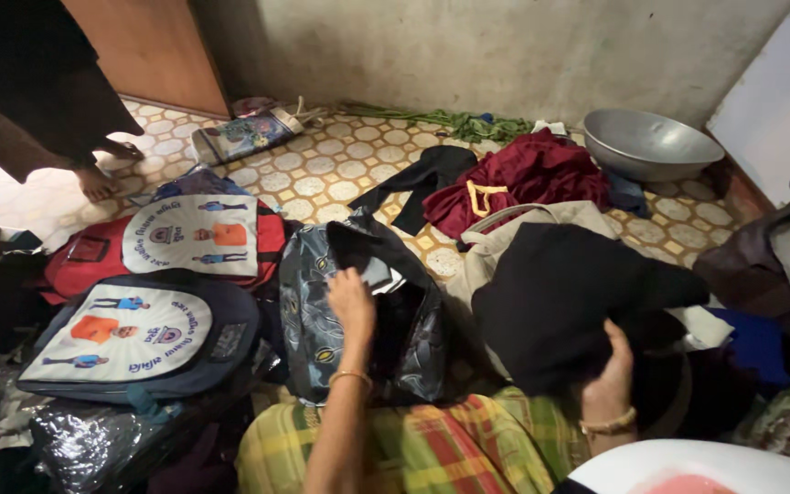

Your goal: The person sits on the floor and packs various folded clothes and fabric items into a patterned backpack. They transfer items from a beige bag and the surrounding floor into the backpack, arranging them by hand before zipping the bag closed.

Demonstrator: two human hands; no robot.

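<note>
At the centre of the frame the left hand (pixel 351 302) reaches up from the bottom edge on a long, nearly straight forearm with a thin bangle at the wrist, its fingers curled over the open mouth of a grey patterned backpack (pixel 322 320) that stands upright on the floor just above the person's checked yellow-green lap. The fingers touch the bag's dark inner lining; whether they pinch it or only rest there cannot be told. To the lower right of centre the right hand (pixel 607 377) is raised with the palm turned inward, bangle at the wrist, its thumb and fingers closed on the lower edge of a black garment (pixel 569 297), which hangs bunched in front of a beige bag (pixel 505 233). At the left of the frame lie a dark blue school bag (pixel 139 343) and, above it, a red school bag (pixel 185 240), both with printed white panels. Toward the upper right, a maroon cloth (pixel 532 174) lies beside a metal basin (pixel 646 144) on the patterned tile floor (pixel 340 165).
</note>
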